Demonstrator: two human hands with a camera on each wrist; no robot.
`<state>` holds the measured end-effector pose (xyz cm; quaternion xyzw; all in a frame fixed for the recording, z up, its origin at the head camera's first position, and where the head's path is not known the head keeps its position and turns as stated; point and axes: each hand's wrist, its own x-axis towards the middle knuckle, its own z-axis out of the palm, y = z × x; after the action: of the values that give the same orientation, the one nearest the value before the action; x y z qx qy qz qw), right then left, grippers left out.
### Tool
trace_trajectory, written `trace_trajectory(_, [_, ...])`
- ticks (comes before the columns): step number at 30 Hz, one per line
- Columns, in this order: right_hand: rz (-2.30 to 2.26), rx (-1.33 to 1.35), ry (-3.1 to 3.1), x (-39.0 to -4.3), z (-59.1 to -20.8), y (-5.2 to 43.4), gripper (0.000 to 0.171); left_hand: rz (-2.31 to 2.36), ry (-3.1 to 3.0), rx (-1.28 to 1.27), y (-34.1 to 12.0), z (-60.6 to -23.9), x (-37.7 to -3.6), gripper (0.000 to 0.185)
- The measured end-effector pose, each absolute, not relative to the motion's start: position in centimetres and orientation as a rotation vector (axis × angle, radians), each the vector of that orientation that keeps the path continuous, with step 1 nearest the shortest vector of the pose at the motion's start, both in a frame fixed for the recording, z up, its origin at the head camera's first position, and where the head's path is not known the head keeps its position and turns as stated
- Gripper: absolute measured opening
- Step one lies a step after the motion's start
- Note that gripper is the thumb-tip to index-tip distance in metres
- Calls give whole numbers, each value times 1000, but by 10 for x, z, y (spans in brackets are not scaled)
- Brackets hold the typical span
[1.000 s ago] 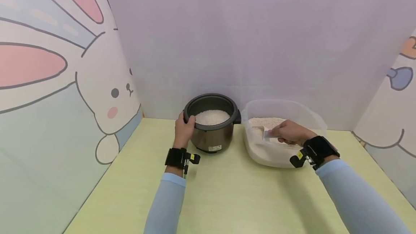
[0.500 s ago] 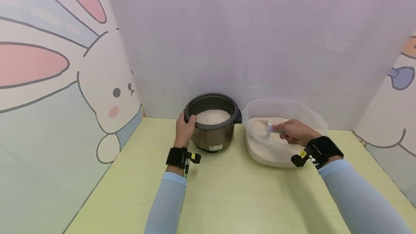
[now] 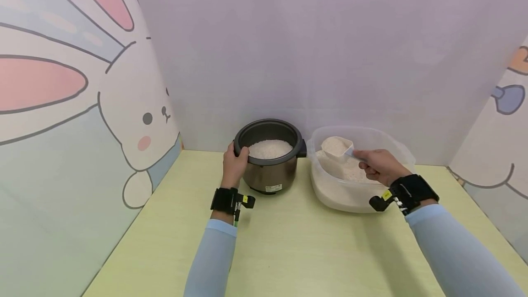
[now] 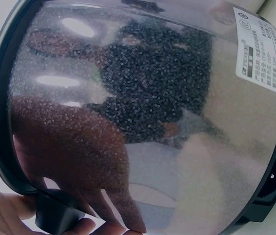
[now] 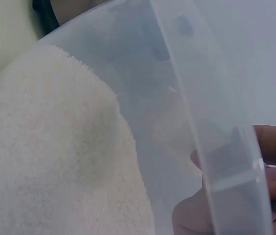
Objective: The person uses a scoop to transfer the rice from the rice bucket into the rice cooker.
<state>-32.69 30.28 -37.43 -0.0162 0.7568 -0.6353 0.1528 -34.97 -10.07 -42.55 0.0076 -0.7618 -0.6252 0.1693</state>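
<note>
A dark metal rice cooker pot (image 3: 270, 168) with white rice inside stands at the back of the yellow-green table (image 3: 288, 242). My left hand (image 3: 235, 162) grips its left rim and handle; the left wrist view shows the shiny pot wall (image 4: 143, 122) with my fingers (image 4: 11, 210) at its black handle. To the right stands a clear plastic tub (image 3: 354, 196) of rice. My right hand (image 3: 379, 166) holds the handle of a clear scoop (image 3: 336, 146) heaped with rice, lifted above the tub. The right wrist view shows the scoop's wall (image 5: 216, 142) and rice (image 5: 55, 147).
Cartoon rabbit panels (image 3: 82, 104) close in the left and right sides, and a plain lilac wall (image 3: 313, 49) stands behind. The table's front half holds only my sleeved forearms.
My right hand dug the scoop through the rice in the tub, then raised it full of rice, up and toward the pot. The left hand stayed on the pot.
</note>
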Motion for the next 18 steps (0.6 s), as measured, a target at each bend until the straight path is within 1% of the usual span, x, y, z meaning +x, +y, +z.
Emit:
trace_trajectory(6, [-1958, -54, 2084, -326, -372, 307, 42, -1779, -2142, 5, -100, -426, -350, 46])
trace_trajectory(9, [-2035, -69, 2018, -325, -370, 307, 38, -1776, -2140, 1, -100, -425, -350, 44])
trace_trajectory(13, [-2119, -82, 1938, -323, -365, 303, 34, -1777, -2153, 16, -100, -425, -351, 47])
trace_trajectory(18, [-2234, -76, 1820, -321, -354, 292, 36, -1790, -2158, 19, -101, -427, -352, 52])
